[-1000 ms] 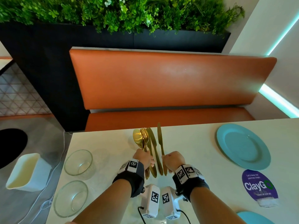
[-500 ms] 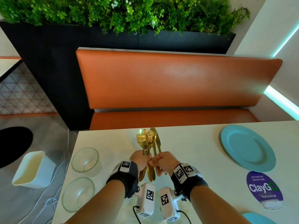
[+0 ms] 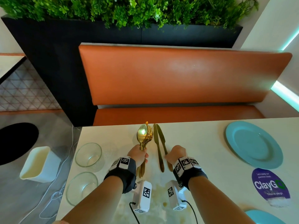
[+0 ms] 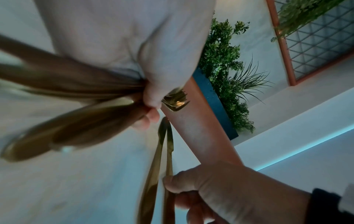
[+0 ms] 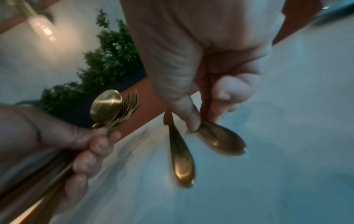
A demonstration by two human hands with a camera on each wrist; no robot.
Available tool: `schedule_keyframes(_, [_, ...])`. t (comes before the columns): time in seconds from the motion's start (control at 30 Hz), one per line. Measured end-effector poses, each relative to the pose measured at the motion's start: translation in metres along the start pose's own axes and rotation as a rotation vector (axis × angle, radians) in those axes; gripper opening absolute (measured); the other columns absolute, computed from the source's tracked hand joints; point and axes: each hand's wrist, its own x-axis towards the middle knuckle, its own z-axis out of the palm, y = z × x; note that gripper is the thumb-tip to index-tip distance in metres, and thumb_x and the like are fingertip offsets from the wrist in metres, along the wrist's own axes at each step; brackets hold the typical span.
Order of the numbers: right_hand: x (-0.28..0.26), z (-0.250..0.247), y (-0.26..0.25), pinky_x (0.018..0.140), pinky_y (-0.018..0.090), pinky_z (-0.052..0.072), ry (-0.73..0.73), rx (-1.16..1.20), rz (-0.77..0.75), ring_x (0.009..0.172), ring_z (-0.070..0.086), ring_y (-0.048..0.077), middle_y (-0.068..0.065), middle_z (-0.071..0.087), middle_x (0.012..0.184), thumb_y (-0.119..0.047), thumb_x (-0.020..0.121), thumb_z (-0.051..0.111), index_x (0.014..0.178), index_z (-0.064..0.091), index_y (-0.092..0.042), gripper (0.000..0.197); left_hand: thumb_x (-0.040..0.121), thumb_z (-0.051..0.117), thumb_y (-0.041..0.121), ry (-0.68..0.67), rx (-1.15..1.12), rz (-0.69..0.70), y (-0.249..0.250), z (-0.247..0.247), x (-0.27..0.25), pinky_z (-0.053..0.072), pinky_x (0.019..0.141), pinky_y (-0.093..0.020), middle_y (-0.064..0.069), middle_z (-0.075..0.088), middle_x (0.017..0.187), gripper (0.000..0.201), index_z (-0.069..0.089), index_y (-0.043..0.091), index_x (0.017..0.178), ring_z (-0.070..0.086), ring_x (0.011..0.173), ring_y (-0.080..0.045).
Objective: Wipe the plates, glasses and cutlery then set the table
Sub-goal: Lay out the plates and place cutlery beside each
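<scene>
From my remote seat, left to right. Two clear glass bowls (image 3: 88, 155) sit by the tabletop's left edge, one nearer me (image 3: 82, 188).

Left hand (image 3: 137, 155) has its fingers wrapped tight round a bundle of gold spoons and forks (image 3: 144, 136), heads fanned upward near the far edge, handles poking out below the fist. Polished gold finish, the front spoon bowl catching a bright glint.

Right hand (image 3: 175, 155) pinches the handles of two gold knives (image 3: 159, 143) between thumb and fingers; blades point to the far edge, tips close together, handles splayed apart.

A turquoise plate (image 3: 254, 144) lies toward the right edge, with a purple ClayGo sticker (image 3: 270, 185) nearer me.

Half a second ago all the cutlery was one bunch shared by both hands; now it is split in two and the hands are apart.
</scene>
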Motion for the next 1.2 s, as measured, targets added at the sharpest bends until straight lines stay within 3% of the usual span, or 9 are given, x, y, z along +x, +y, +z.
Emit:
schedule_keyframes(0.27, [-0.005,-0.006,0.007,0.050,0.019,0.045,-0.109,0.231,0.072,0.054,0.060,0.014,0.001,0.058,0.058,-0.019,0.087,0.056,0.063,0.052,-0.011,0.026,0.101,0.038,0.013,-0.010,-0.234,-0.033,0.004,0.006,-0.003,0.046,0.066,-0.022,-0.006,0.062,0.084,0.012,0.047,0.005,0.103,0.060,0.068,-0.015])
schedule_keyframes(0.4, [-0.013,-0.010,0.002,0.077,0.030,0.053,-0.317,0.597,0.017,0.052,0.059,0.017,0.010,0.063,0.060,-0.019,0.085,0.065,0.089,0.065,0.004,0.023,0.101,0.038,0.014,-0.044,-0.248,-0.016,0.005,0.007,-0.005,0.054,0.087,-0.039,-0.015,0.066,0.108,0.015,0.049,0.007,0.095,0.068,0.096,-0.029])
schedule_keyframes(0.47, [-0.019,-0.011,-0.003,0.072,0.028,0.052,-0.351,0.596,-0.046,0.051,0.058,0.015,0.008,0.062,0.061,-0.017,0.085,0.064,0.082,0.064,-0.001,0.016,0.100,0.041,0.018,-0.032,-0.178,0.023,0.004,0.010,-0.004,0.050,0.097,-0.041,-0.013,0.068,0.110,0.019,0.052,0.013,0.085,0.066,0.100,-0.030])
schedule_keyframes(0.63, [-0.030,-0.006,-0.017,0.042,0.015,0.045,-0.345,0.498,-0.177,0.034,0.054,0.001,0.001,0.057,0.060,-0.015,0.088,0.059,0.064,0.054,-0.015,0.024,0.098,0.046,0.020,0.032,-0.072,0.060,0.002,0.012,-0.006,0.046,0.086,-0.036,-0.013,0.066,0.096,0.020,0.057,0.014,0.082,0.059,0.091,-0.028])
schedule_keyframes(0.7, [-0.033,-0.005,-0.019,0.048,0.017,0.050,-0.350,0.461,-0.201,0.037,0.055,0.001,0.001,0.058,0.061,-0.017,0.089,0.059,0.064,0.053,-0.014,0.025,0.097,0.048,0.018,0.023,-0.062,0.039,0.001,0.010,-0.007,0.044,0.082,-0.034,-0.010,0.063,0.088,0.022,0.057,0.015,0.078,0.057,0.086,-0.025])
schedule_keyframes(0.83, [-0.038,-0.009,-0.022,0.085,0.033,0.055,-0.440,0.446,-0.197,0.057,0.060,0.012,0.007,0.064,0.070,-0.023,0.087,0.064,0.083,0.061,-0.006,0.018,0.094,0.052,0.018,0.069,0.004,0.014,-0.004,0.005,-0.003,0.047,0.082,-0.036,-0.014,0.065,0.091,0.017,0.062,0.006,0.088,0.059,0.085,-0.026])
schedule_keyframes(0.93, [-0.030,-0.010,-0.022,0.080,0.032,0.057,-0.335,0.353,-0.182,0.064,0.065,0.016,0.005,0.068,0.078,-0.028,0.086,0.064,0.091,0.065,-0.006,0.023,0.094,0.052,0.017,0.104,0.004,-0.018,-0.005,-0.001,0.003,0.053,0.079,-0.030,-0.014,0.068,0.099,0.024,0.059,0.000,0.109,0.066,0.088,-0.025])
schedule_keyframes(1.07, [-0.014,-0.004,-0.022,0.058,0.018,0.046,-0.110,0.014,-0.129,0.089,0.070,0.022,0.007,0.071,0.099,-0.042,0.086,0.060,0.073,0.053,-0.011,0.034,0.097,0.045,0.006,0.060,-0.145,-0.043,-0.006,-0.013,0.003,0.052,0.047,-0.016,-0.010,0.065,0.088,0.025,0.047,-0.006,0.118,0.065,0.064,-0.014])
schedule_keyframes(1.2, [-0.013,0.006,-0.023,0.060,0.021,0.045,-0.052,-0.001,-0.081,0.083,0.063,0.021,0.004,0.060,0.080,-0.028,0.087,0.063,0.091,0.060,-0.009,0.020,0.097,0.045,0.005,0.056,-0.177,-0.027,-0.009,-0.015,0.001,0.052,0.049,-0.016,-0.006,0.064,0.081,0.026,0.047,-0.007,0.120,0.064,0.063,-0.014])
